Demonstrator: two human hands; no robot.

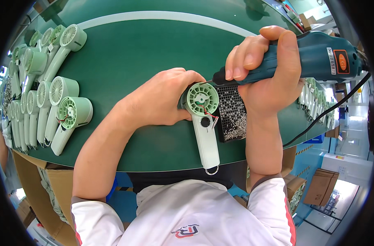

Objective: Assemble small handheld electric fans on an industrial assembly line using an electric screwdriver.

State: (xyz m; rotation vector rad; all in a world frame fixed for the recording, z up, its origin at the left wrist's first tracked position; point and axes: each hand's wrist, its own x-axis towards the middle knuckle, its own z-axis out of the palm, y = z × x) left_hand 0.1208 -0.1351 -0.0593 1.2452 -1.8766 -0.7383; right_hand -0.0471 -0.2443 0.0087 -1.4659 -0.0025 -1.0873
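My left hand (162, 98) grips the round head of a pale green handheld fan (203, 119) that lies on the green table (129, 61), handle pointing toward me. The fan's back is off, showing the ribbed motor housing and thin red wires. My right hand (265, 65) holds a teal electric screwdriver (318, 53), its tip lowered to the upper rim of the fan head. A black perforated screw tray (232, 115) with several small screws sits just right of the fan, under my right hand.
Several more pale green fans (51, 98) lie in rows at the table's left. More fan parts (318, 102) lie at the right edge. A black cord (330, 110) hangs from the screwdriver. Cardboard boxes (322, 184) stand on the floor at lower right.
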